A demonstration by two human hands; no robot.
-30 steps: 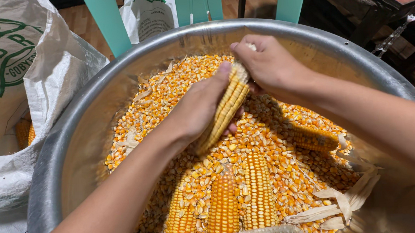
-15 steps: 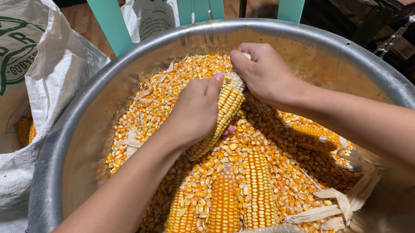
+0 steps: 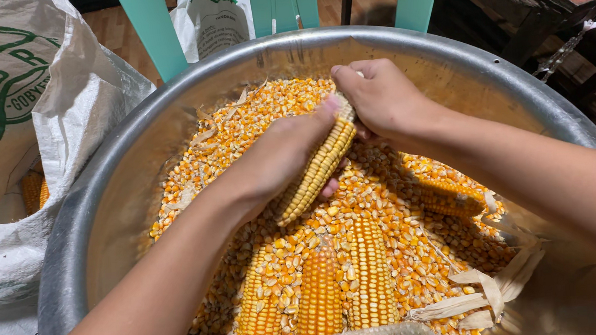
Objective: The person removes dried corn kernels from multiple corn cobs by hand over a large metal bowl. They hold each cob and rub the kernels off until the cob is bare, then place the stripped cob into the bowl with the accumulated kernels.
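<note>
Rural home work corner: big metal basin (image 3: 173, 119) of corn, woven sacks (image 3: 43, 113), wooden floor (image 3: 110, 24).

The right hand (image 3: 384, 102) covers the top end of the pale yellow dried corn cob (image 3: 315, 173); the large round metal basin (image 3: 97, 219) is cut off below.

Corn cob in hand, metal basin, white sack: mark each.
corn cob (image 3: 315, 173), head view, middle of its kernel rows between the hands.
metal basin (image 3: 97, 219), head view, bare left inner wall.
white sack (image 3: 70, 104), head view, upper woven side.
</note>
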